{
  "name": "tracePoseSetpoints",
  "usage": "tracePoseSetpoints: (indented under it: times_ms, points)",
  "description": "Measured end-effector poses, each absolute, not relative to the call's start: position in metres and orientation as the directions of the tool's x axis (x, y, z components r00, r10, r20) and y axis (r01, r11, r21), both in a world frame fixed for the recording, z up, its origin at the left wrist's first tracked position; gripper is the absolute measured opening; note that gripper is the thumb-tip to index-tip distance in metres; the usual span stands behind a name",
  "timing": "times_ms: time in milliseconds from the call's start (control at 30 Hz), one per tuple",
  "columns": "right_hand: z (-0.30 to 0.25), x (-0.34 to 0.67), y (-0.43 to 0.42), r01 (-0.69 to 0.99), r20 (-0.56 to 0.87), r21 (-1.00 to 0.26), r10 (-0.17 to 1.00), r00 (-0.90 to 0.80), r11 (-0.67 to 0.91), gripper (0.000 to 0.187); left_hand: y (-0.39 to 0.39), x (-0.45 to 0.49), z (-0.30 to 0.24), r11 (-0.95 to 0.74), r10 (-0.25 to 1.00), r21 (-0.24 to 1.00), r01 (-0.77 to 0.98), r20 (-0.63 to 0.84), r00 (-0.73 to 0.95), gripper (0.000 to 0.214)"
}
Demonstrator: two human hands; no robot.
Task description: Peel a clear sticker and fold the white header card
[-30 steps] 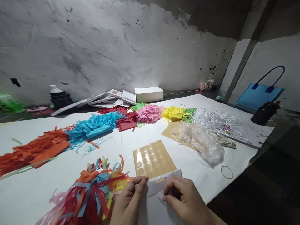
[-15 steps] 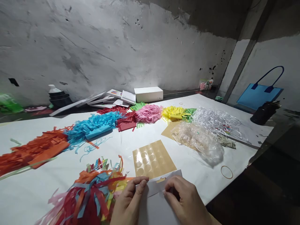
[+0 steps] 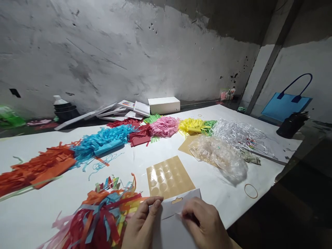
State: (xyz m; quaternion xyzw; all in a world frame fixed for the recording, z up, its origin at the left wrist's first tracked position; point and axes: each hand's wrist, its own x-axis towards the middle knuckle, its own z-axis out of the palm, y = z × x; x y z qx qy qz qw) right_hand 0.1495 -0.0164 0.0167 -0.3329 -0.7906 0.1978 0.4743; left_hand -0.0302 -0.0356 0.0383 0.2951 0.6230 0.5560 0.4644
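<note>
A white paper box or packet [image 3: 171,230] with a hang hole in its top flap lies between my hands at the bottom of the view. My left hand [image 3: 142,221] grips its left edge, thumb on the front. Over the flap's seam on the right side, my right hand [image 3: 203,219] is closed in a pinch; a small pale, translucent bit shows at its fingertips, too small to name. Just beyond the flap lies a tan sheet of clear round stickers [image 3: 168,176]. A bundle of multicoloured paper strips [image 3: 98,218] sits beside my left hand.
Behind lie orange [image 3: 49,166], blue [image 3: 103,138], red, pink [image 3: 166,126] and yellow fringed paper bundles, then white string [image 3: 233,133]. A crumpled clear plastic bag [image 3: 218,157] and a rubber band [image 3: 250,191] are to the right. A white box [image 3: 164,105] stands by the wall.
My right hand's fingers have shifted slightly and curled closer over the flap's seam. My left hand keeps its grip on the white packet, nearly unmoved.
</note>
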Motion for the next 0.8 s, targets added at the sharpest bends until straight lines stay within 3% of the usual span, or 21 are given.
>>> tracePoseSetpoints:
  times_ms: [167, 367, 467, 600, 667, 800]
  points:
    - [0.009, 0.151, -0.016, 0.225, 0.801, -0.482, 0.53, -0.277, 0.847, 0.022, -0.034, -0.029, 0.038, 0.182, 0.879, 0.97, -0.161, -0.234, -0.415, 0.054]
    - [0.003, 0.166, -0.029, 0.249, 0.803, -0.464, 0.522, -0.287, 0.85, 0.018, -0.033, -0.035, 0.032, 0.227, 0.899, 0.946, -0.231, -0.295, -0.324, 0.051]
    - [0.006, 0.167, -0.028, 0.207, 0.682, -0.622, 0.652, -0.33, 0.755, 0.014, -0.034, -0.034, 0.033, 0.231, 0.9, 0.946, -0.226, -0.296, -0.321, 0.051]
    - [0.013, 0.157, -0.02, 0.122, 0.313, -0.921, 0.891, -0.329, 0.369, 0.019, -0.035, -0.028, 0.038, 0.221, 0.908, 0.959, -0.177, -0.269, -0.321, 0.052]
    - [0.016, 0.152, -0.017, 0.096, 0.224, -0.958, 0.917, -0.331, 0.269, 0.026, -0.035, -0.026, 0.039, 0.217, 0.906, 0.96, -0.178, -0.266, -0.329, 0.052]
    - [0.017, 0.148, -0.015, 0.12, 0.189, -0.964, 0.93, -0.316, 0.237, 0.03, -0.034, -0.025, 0.039, 0.208, 0.897, 0.956, -0.205, -0.27, -0.35, 0.054]
